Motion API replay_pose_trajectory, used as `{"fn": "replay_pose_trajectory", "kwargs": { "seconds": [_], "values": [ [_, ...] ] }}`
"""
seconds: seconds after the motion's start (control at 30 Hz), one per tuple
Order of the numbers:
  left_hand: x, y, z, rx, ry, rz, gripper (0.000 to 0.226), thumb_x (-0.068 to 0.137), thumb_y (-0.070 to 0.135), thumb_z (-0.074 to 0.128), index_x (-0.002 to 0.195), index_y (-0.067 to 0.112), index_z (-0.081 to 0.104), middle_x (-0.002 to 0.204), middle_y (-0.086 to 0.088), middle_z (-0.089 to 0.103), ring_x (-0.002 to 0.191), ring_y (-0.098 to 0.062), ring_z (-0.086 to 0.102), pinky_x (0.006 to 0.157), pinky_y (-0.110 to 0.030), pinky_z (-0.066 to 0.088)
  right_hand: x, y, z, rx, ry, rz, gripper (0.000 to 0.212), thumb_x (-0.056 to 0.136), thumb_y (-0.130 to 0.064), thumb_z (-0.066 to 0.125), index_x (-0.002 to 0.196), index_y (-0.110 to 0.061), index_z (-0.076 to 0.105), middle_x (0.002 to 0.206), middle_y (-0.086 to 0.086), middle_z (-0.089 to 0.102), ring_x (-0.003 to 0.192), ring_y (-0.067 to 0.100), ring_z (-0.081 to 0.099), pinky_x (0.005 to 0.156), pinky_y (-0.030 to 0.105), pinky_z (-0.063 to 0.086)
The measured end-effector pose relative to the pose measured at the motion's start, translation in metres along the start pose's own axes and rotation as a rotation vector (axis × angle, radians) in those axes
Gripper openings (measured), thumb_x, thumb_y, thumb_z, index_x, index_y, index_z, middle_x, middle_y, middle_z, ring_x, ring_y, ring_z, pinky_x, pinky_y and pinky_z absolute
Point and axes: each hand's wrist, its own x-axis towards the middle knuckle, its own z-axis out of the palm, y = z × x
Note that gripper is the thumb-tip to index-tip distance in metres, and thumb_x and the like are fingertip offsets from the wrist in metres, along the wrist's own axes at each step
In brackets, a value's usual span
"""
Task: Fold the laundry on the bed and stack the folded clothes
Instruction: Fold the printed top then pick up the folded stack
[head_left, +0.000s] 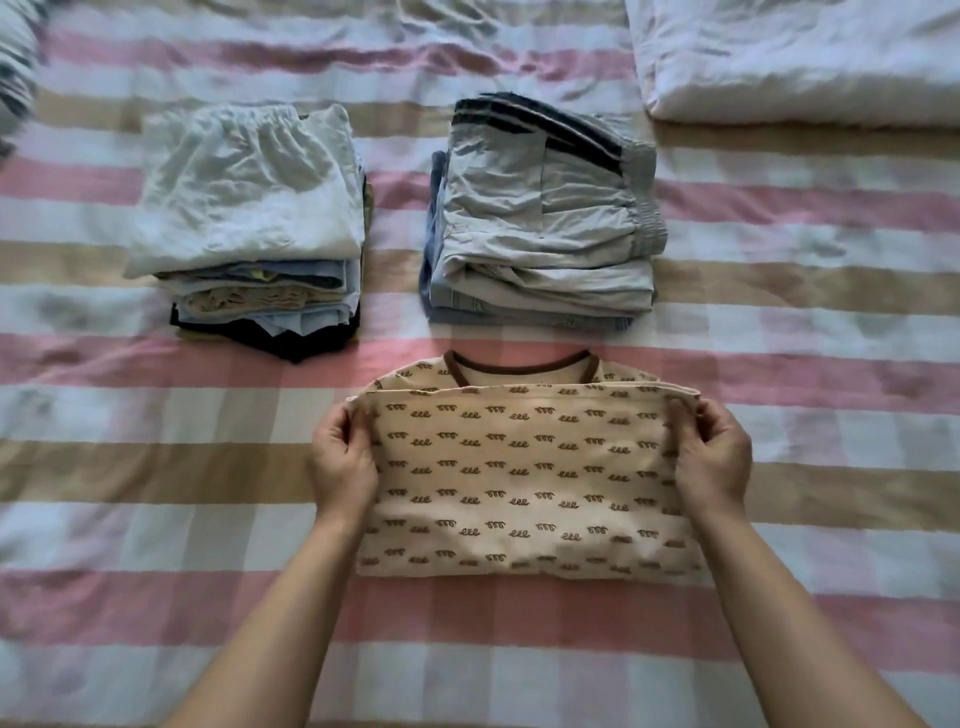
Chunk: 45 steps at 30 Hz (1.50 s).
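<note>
**Both hands held a patterned shirt mid-fold on the bed**

A cream patterned shirt (524, 478) with small brown squiggles lay flat on the bed (156, 467), near the person and in the middle of the view. Its lower part was doubled upward, the raised edge standing just short of the brown-trimmed collar.

The left hand (343, 457) had its grip closed on the shirt's upper left corner, thumb on top and fingers curled under the cloth. The right hand (714, 457) pinched the upper right corner the same way.

Beyond the shirt stood two piles of folded clothes, apart from each other. The left stack (244, 208) was topped by a pale, wrinkled garment with an elastic waistband. The right stack (540, 218) was topped by a grey garment with dark stripes.

Folded white bedding (800, 57) lay at the far right corner, well apart from the shirt.
</note>
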Motion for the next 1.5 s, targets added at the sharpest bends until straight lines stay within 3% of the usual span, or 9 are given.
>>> {"fn": "replay_pose_trajectory", "kwargs": {
  "seconds": [0.1,0.23,0.43,0.6,0.93,1.1,1.23,1.37,1.5],
  "values": [
    [0.027,-0.007,0.013,0.055,0.001,-0.008,0.018,0.091,0.029,0.054,0.083,0.014,0.062,0.070,0.003,0.058,0.064,-0.010,0.049,0.060,-0.029,0.038,0.029,0.006,0.016,-0.086,-0.008,0.013,0.019,0.089,-0.032,0.058,0.076,-0.019,0.058,0.057,-0.005,0.055,0.047,0.000,0.048,0.052,0.023,0.040],
    [0.044,-0.016,0.022,0.092,0.011,-0.029,0.012,0.089,0.021,0.060,0.087,0.010,0.063,0.076,-0.003,0.060,0.074,-0.016,0.053,0.070,-0.031,0.042,0.043,0.016,0.027,-0.254,0.007,0.019,0.024,0.089,-0.035,0.058,0.082,-0.013,0.062,0.070,0.001,0.062,0.065,0.017,0.055,0.061,0.030,0.040],
    [0.018,-0.024,0.002,0.323,0.083,0.067,0.017,0.090,0.016,0.058,0.100,0.003,0.058,0.095,-0.014,0.055,0.082,-0.017,0.047,0.071,-0.019,0.033,0.013,0.014,0.009,-0.399,0.011,0.025,0.027,0.090,-0.032,0.057,0.104,-0.009,0.060,0.098,0.010,0.063,0.091,0.027,0.058,0.078,0.037,0.047],
    [-0.050,-0.041,-0.017,0.518,-0.030,-0.052,0.026,0.093,0.026,0.050,0.110,0.006,0.052,0.100,-0.016,0.064,0.090,-0.033,0.059,0.067,-0.033,0.037,-0.066,0.031,-0.018,-0.640,-0.104,0.242,0.032,0.088,-0.044,0.055,0.091,-0.012,0.056,0.091,0.015,0.066,0.088,0.036,0.061,0.064,0.035,0.039],
    [-0.090,-0.047,-0.039,0.490,-0.015,-0.016,0.015,0.089,0.011,0.057,0.096,-0.002,0.056,0.083,-0.019,0.066,0.073,-0.037,0.062,0.061,-0.034,0.038,-0.118,0.045,-0.038,-0.454,-0.023,0.350,0.028,0.086,-0.034,0.063,0.077,-0.009,0.057,0.090,0.018,0.069,0.087,0.037,0.063,0.063,0.034,0.036],
    [-0.091,-0.046,-0.039,0.597,0.004,-0.073,0.026,0.089,0.023,0.058,0.102,0.000,0.054,0.096,-0.021,0.062,0.083,-0.040,0.060,0.064,-0.039,0.040,-0.115,0.042,-0.046,-0.571,-0.142,0.396,0.041,0.088,-0.049,0.052,0.078,-0.009,0.055,0.084,0.015,0.066,0.086,0.037,0.060,0.065,0.037,0.041],
    [-0.093,-0.020,-0.024,0.675,0.056,0.004,0.036,0.087,0.018,0.061,0.116,-0.001,0.051,0.112,-0.027,0.047,0.096,-0.044,0.053,0.074,-0.050,0.045,-0.104,0.036,-0.063,-0.589,-0.179,0.358,0.034,0.092,-0.046,0.047,0.096,-0.015,0.060,0.094,0.007,0.066,0.093,0.031,0.060,0.067,0.033,0.040],
    [-0.111,0.018,0.039,0.657,-0.150,0.314,0.025,0.082,0.007,0.064,0.105,0.000,0.059,0.099,-0.018,0.057,0.085,-0.033,0.058,0.070,-0.042,0.048,-0.104,0.037,-0.070,-0.470,-0.185,0.368,0.019,0.091,-0.029,0.055,0.096,-0.012,0.062,0.095,0.008,0.067,0.092,0.029,0.061,0.069,0.031,0.041],
    [-0.126,0.050,0.127,0.641,-0.394,0.423,0.022,0.089,0.023,0.056,0.105,0.008,0.058,0.101,-0.006,0.057,0.085,-0.020,0.056,0.067,-0.029,0.046,-0.108,0.041,-0.072,-0.356,-0.183,0.391,0.011,0.088,-0.024,0.062,0.089,-0.013,0.065,0.081,-0.002,0.063,0.084,0.019,0.062,0.068,0.027,0.043]
  ]
}}
